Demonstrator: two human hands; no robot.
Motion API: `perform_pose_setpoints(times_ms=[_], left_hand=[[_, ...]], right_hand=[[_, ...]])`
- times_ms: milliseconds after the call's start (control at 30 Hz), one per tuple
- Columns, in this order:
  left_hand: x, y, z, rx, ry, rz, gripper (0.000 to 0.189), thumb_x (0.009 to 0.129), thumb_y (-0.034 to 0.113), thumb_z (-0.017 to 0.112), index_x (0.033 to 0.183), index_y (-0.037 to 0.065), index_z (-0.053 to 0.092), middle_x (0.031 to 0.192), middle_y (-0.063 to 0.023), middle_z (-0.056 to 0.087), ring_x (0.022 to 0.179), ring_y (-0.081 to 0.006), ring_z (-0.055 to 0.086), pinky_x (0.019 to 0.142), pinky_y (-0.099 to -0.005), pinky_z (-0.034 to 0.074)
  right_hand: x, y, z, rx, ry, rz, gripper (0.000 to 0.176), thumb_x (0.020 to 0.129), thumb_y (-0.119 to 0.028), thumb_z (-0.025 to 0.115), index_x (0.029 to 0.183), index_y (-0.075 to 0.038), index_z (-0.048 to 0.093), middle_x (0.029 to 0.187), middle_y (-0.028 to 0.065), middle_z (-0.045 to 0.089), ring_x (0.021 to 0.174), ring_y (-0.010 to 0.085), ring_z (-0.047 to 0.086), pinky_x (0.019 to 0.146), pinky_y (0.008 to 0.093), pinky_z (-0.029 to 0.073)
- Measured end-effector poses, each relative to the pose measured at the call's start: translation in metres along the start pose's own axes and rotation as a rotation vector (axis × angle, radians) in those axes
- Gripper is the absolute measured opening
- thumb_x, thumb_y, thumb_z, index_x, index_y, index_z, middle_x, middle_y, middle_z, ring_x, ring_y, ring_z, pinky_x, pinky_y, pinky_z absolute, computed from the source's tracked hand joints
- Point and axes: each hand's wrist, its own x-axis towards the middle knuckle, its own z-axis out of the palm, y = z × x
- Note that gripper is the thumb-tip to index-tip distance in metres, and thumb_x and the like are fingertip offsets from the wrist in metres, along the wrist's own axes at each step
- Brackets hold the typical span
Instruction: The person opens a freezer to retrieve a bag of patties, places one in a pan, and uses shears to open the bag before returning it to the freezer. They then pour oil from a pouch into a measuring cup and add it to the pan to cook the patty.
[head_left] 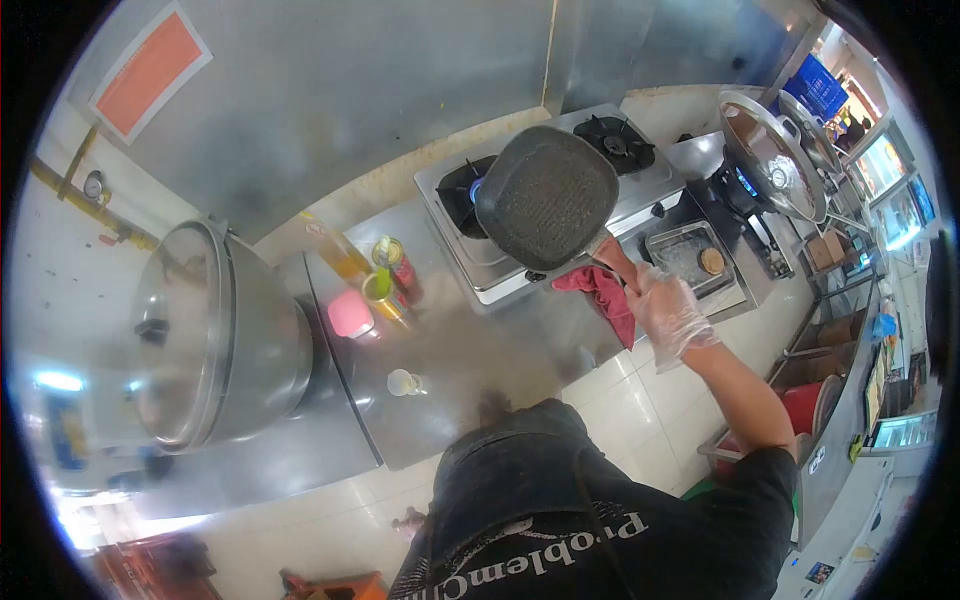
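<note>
My right hand (pixel 665 310), in a clear plastic glove, is closed around the reddish-brown handle (pixel 617 262) of a dark square grill pan (pixel 548 197). The pan is tilted above the gas stove (pixel 490 275), its ridged inside facing me, and nothing lies in it. Behind its left edge a blue flame burns on the left burner (pixel 462 195). A dark red cloth (pixel 605 300) hangs at the counter edge beside the right hand. Part of my left hand (pixel 408 522) shows low beside my body; its fingers are too small and blurred to read.
Left of the stove stand an oil bottle (pixel 345 257), two cans (pixel 385 292), a pink-lidded container (pixel 351 315) and a small white cup (pixel 404 383). A large lidded pot (pixel 260 340) is farther left. At right are a metal tray (pixel 675 245) and a lidded wok (pixel 775 165) over a flame.
</note>
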Motion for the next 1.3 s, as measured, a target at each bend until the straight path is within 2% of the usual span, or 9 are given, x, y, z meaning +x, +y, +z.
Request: perform_pose_setpoints(times_ms=[167,367,633,733,900,967,1100,1200,1300], left_hand=[[0.0,0.002,-0.004,-0.017,0.003,-0.01,0.061,0.089,0.044,0.076,0.136,0.01,0.058,0.131,-0.0176,0.059,0.125,-0.0387,0.057,0.108,-0.0528,0.045],[0.001,-0.009,-0.012,-0.017,0.014,-0.024,0.06,0.089,0.044,0.076,0.135,0.01,0.058,0.13,-0.0179,0.059,0.125,-0.0389,0.057,0.108,-0.0527,0.045],[-0.018,-0.001,-0.022,-0.058,0.072,-0.102,0.059,0.088,0.043,0.076,0.133,0.009,0.059,0.13,-0.0182,0.058,0.124,-0.039,0.058,0.108,-0.0526,0.046],[-0.018,-0.005,-0.01,-0.094,0.109,-0.136,0.058,0.088,0.043,0.076,0.133,0.009,0.06,0.13,-0.0183,0.058,0.124,-0.0391,0.058,0.108,-0.0525,0.046],[-0.004,-0.031,-0.003,0.011,-0.167,0.211,0.057,0.086,0.037,0.077,0.129,0.005,0.059,0.123,-0.0208,0.061,0.115,-0.0437,0.062,0.101,-0.0543,0.05],[-0.018,-0.018,-0.015,-0.023,-0.04,0.113,0.059,0.086,0.038,0.078,0.131,0.007,0.058,0.122,-0.0202,0.062,0.114,-0.0437,0.063,0.1,-0.0548,0.05],[-0.005,-0.011,-0.004,-0.295,0.199,0.06,0.065,0.085,0.04,0.082,0.137,0.011,0.056,0.12,-0.0194,0.064,0.114,-0.0428,0.063,0.103,-0.0537,0.049],[-0.039,0.013,-0.028,-0.04,0.312,-0.015,0.063,0.085,0.039,0.081,0.136,0.012,0.055,0.118,-0.0201,0.064,0.113,-0.0416,0.064,0.101,-0.054,0.049],[-0.03,0.018,-0.046,-0.09,0.169,-0.194,0.061,0.085,0.039,0.081,0.134,0.013,0.056,0.119,-0.0213,0.066,0.112,-0.0397,0.064,0.097,-0.0541,0.05]], right_hand=[[0.001,0.001,0.056,0.052,0.248,-0.041,0.024,0.099,-0.025,0.065,0.107,-0.002,0.064,0.09,0.0257,0.073,0.086,0.0485,0.071,0.075,0.0579,0.058],[0.008,-0.007,0.031,0.23,0.058,0.021,0.031,0.096,-0.025,0.068,0.12,-0.006,0.068,0.09,0.0276,0.072,0.085,0.0491,0.07,0.075,0.0579,0.056],[0.022,0.011,0.059,-0.099,-0.037,0.069,0.035,0.099,-0.026,0.065,0.125,-0.003,0.062,0.085,0.0242,0.074,0.082,0.0439,0.074,0.072,0.0557,0.06],[0.018,0.028,0.125,-0.101,0.263,-0.077,0.036,0.099,-0.026,0.066,0.129,-0.008,0.062,0.085,0.0182,0.075,0.078,0.0357,0.076,0.057,0.0475,0.06],[0.027,0.003,0.156,-0.028,0.437,-0.209,0.035,0.102,-0.024,0.064,0.133,-0.008,0.06,0.096,0.0183,0.075,0.083,0.036,0.074,0.067,0.0478,0.059],[0.022,-0.029,0.145,0.439,0.302,-0.024,0.036,0.104,-0.027,0.063,0.135,-0.009,0.059,0.096,0.0225,0.073,0.088,0.0427,0.072,0.075,0.0514,0.056],[0.032,-0.031,0.177,0.675,0.233,0.089,0.036,0.102,-0.028,0.064,0.134,-0.012,0.063,0.1,0.0253,0.072,0.096,0.0467,0.07,0.079,0.054,0.054],[0.029,-0.065,0.121,0.661,0.058,0.188,0.033,0.099,-0.027,0.064,0.127,-0.009,0.068,0.101,0.0258,0.073,0.095,0.0453,0.071,0.08,0.0522,0.054],[0.018,-0.053,0.063,0.705,-0.157,0.19,0.032,0.096,-0.026,0.065,0.12,-0.005,0.071,0.101,0.026,0.073,0.096,0.043,0.072,0.082,0.0496,0.054]])
